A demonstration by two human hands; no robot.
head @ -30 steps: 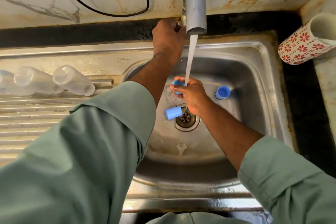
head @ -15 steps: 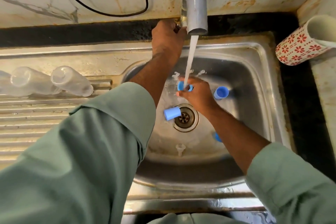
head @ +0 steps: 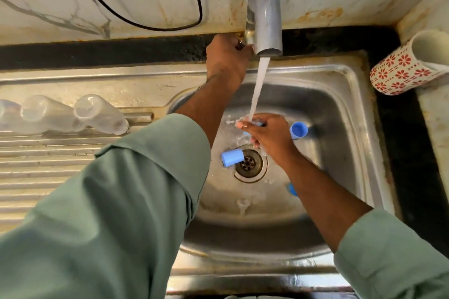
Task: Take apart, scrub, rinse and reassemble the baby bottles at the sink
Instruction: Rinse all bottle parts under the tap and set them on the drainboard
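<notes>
Gripping the tap's handle, left hand (head: 227, 60); right hand (head: 269, 135) pinching a small blue bottle part (head: 257, 124) under the running water.
Clear plastic bottles (head: 99, 114) lie on the ribbed drainboard; blue cylindrical caps (head: 232, 158) lie in the steel sink basin (head: 340, 133); patterned mug (head: 408, 68) far right.

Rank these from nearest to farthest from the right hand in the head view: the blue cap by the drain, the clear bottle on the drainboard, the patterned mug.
1. Blue cap by the drain, just left of the right hand.
2. Patterned mug, far right on the counter.
3. Clear bottle, far left on the drainboard.
</notes>
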